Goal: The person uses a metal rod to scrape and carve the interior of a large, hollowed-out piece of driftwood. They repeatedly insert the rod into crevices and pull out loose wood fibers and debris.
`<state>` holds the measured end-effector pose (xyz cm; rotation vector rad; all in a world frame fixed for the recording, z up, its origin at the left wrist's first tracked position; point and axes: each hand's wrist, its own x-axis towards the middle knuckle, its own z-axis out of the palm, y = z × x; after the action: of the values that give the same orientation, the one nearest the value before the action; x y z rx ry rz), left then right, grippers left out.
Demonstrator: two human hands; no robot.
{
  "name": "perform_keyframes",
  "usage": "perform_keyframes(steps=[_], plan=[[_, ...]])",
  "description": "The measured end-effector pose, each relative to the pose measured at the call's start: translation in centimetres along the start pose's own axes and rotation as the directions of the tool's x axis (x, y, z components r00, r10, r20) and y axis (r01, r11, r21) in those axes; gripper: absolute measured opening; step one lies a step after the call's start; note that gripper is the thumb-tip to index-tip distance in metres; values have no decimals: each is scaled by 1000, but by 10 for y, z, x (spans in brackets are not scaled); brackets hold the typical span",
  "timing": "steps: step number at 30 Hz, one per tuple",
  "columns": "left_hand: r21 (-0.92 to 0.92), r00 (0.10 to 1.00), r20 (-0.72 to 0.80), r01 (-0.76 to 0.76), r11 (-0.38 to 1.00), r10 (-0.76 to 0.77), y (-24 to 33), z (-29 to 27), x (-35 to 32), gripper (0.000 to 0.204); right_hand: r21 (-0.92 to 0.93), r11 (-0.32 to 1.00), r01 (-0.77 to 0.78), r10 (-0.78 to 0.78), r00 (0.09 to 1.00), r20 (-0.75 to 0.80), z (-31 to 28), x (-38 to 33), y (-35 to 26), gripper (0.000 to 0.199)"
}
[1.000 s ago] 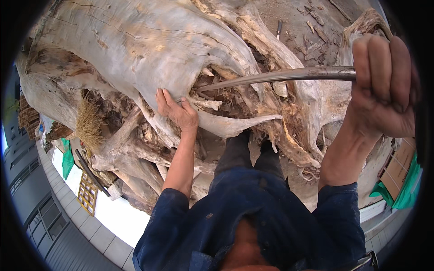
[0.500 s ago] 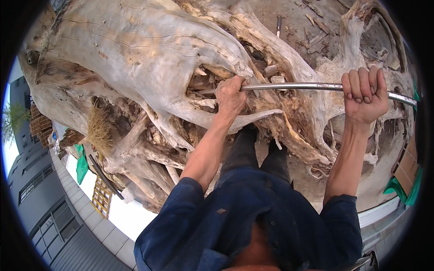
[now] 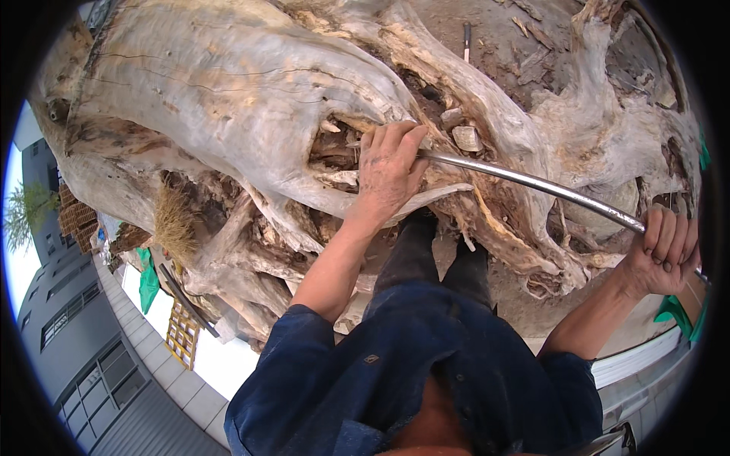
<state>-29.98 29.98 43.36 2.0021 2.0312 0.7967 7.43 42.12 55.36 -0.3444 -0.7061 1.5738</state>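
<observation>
Weathered grey wooden trunk (image 3: 243, 91) with ragged brown cavity (image 3: 328, 149); 1 long, curved, silvery metal bar (image 3: 525, 176) running rightward, tip probably inside, fingers obscuring it. Bar's outer end lower than 0.5 s ago, steepening its slant. Left hand (image 3: 389, 171) clamped on bar beside cavity; right hand (image 3: 664, 251), well apart, fisted round outer end.

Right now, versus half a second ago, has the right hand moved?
Yes: against the pale root wood, the right hand has shifted down and rightward in view, gripping the metal bar.
</observation>
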Motion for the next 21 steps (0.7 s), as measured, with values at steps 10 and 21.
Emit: perform_keyframes(steps=[10, 21], plan=[[43, 995, 104, -8, 999, 4, -5, -10, -73, 63, 25, 999, 28, -26, 996, -84, 20, -31, 20, 42], [-69, 989, -138, -56, 996, 46, 0, 41, -50, 52, -3, 1000, -2, 2, 996, -89, 39, -54, 65, 43]])
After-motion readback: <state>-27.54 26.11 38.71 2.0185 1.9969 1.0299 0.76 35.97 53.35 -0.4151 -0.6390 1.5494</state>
